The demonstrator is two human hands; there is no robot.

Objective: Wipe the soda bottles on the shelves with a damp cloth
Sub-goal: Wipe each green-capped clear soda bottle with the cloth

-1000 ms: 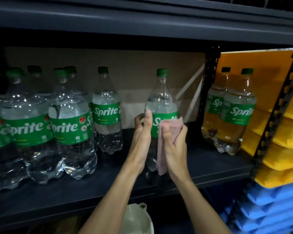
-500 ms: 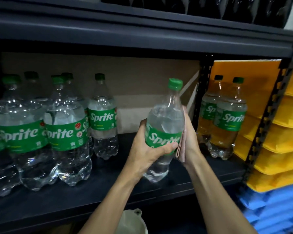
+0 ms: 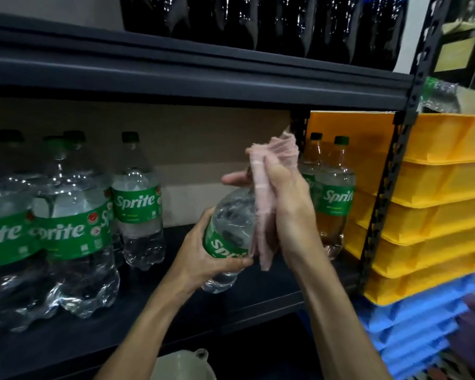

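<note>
Dark metal shelf (image 3: 176,311): left hand (image 3: 203,256) grips the tilted clear green-labelled Sprite bottle (image 3: 231,223), steadying it; right hand (image 3: 288,204) clasps a pink cloth (image 3: 261,187) around its neck.

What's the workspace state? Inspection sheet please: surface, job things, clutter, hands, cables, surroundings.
Surface: dark shelf board, bottles standing on it.
Job's things: held Sprite bottle tilted, with the pink cloth over its neck and shoulder; large Sprite bottles at left, small Sprite bottle beside them and a pair of Sprite bottles at right, all upright.
Clutter: white funnel below the shelf.
Hands: left hand grips the held bottle at its label; right hand holds the cloth against the bottle's upper part.
Cables: nothing seen.
Surroundings: dark bottles on the upper shelf; yellow trays stacked over blue trays at right.
</note>
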